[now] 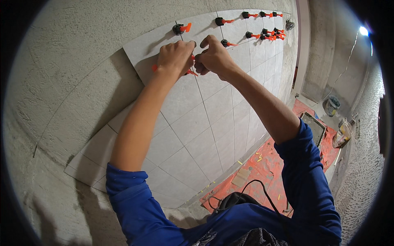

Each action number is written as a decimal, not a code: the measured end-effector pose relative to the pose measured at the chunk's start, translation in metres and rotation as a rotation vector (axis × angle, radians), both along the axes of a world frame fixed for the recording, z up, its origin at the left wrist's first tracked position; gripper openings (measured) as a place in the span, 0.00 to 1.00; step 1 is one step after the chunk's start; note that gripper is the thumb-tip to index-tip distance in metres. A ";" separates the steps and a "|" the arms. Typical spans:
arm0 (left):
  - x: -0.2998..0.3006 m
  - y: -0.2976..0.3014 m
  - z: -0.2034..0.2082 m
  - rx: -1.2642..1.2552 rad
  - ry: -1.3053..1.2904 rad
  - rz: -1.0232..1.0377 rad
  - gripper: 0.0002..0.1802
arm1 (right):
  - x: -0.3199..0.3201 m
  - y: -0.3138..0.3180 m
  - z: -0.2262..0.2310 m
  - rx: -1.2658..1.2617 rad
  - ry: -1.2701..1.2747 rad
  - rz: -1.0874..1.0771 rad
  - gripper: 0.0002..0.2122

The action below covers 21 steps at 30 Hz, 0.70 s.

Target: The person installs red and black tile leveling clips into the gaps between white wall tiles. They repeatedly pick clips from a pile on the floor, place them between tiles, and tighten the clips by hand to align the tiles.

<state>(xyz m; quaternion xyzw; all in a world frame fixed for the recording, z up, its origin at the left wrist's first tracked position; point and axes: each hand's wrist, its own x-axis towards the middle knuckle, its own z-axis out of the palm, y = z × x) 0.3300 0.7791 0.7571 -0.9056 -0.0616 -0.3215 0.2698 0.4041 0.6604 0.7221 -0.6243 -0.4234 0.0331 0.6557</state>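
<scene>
Both of my hands are raised at the upper rows of grey wall tiles (186, 123). My left hand (176, 57) is closed. Orange-red tile leveler handles (191, 72) poke out at both sides of it, while its fingers are mostly hidden. Just to the right, my right hand (215, 59) has its fingers curled into a pinch, pointing toward the left hand; what lies between them is hidden. A bit of red shows between the two hands. Above the left hand, a black tile leveler (179, 29) with an orange handle sits on a joint.
More black-and-orange levelers (221, 21) line the upper joints to the right. Bare rough plaster (78, 82) borders the tiles. Below right, a red sheet (262, 168) covers the floor, with a tray (314, 127), a bucket (331, 105) and a bag (342, 133). A lit bulb (363, 30) hangs at upper right.
</scene>
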 end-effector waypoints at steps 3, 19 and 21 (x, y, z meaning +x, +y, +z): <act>-0.005 0.006 -0.004 0.027 0.004 -0.095 0.05 | 0.001 0.001 0.000 0.007 -0.003 0.003 0.19; -0.010 0.006 0.004 0.021 0.099 -0.162 0.03 | -0.004 0.000 -0.003 -0.010 0.023 -0.034 0.18; -0.012 0.003 0.005 0.020 0.086 -0.162 0.03 | -0.005 -0.001 -0.003 -0.012 0.027 -0.038 0.18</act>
